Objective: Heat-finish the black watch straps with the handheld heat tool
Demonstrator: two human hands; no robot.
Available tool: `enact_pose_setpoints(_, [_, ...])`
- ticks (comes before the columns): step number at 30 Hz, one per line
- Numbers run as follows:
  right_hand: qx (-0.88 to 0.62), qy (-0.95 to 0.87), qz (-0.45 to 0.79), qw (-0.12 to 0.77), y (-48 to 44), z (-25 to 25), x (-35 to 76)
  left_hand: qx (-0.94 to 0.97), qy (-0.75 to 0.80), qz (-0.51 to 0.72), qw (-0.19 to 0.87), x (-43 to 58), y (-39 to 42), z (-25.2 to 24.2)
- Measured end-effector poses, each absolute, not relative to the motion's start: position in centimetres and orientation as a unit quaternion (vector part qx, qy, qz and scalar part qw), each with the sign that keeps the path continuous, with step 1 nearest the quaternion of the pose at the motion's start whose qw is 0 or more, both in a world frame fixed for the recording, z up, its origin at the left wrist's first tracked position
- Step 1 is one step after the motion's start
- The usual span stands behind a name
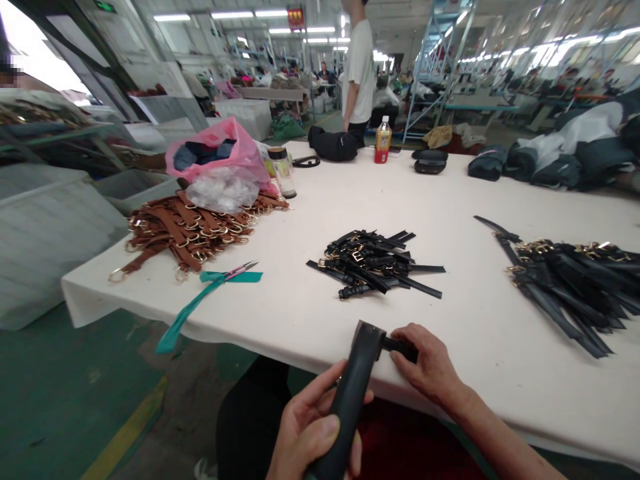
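My left hand [315, 430] grips a wide black leather strap [351, 398] at the bottom of the view, with the strap running up and away from me. My right hand [430, 368] pinches a narrow black strap end [403, 349] where it meets the wide strap's squared tip. Both hands are just over the near edge of the white-covered table [470, 347]. Ahead of them lies a loose pile of black straps with gold buckles [373, 263]. A larger black strap pile [565, 293] sits to the right, and brown leather straps with gold rings [185, 230] lie to the left.
Small scissors [241, 270] rest on a green ribbon [220, 283] near the left table edge. A pink plastic bag [217, 157], a glass bottle [283, 172], a drink bottle [383, 140] and dark bundles [565, 153] line the far side. A person [359, 73] stands beyond; grey bins [45, 233] stand left.
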State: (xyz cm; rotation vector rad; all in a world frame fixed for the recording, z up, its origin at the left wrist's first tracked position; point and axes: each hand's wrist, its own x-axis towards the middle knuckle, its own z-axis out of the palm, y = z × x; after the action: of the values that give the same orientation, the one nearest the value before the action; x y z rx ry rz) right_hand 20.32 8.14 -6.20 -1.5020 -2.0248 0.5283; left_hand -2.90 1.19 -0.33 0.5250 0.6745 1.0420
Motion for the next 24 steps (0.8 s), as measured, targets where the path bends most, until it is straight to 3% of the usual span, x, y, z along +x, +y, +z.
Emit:
enact_pose_setpoints(19, [-0.596,-0.724,0.217,0.270,8.4,-5.7,19.3,0.260,0.333,0.532,0.734,-4.2,2.3,0.9])
enact_pose_setpoints(24, [-0.567,-0.756,0.114,0.306,8.6,-5.3,18.7,0.243,0.369,0.516,0.734,-5.2,0.8,1.1])
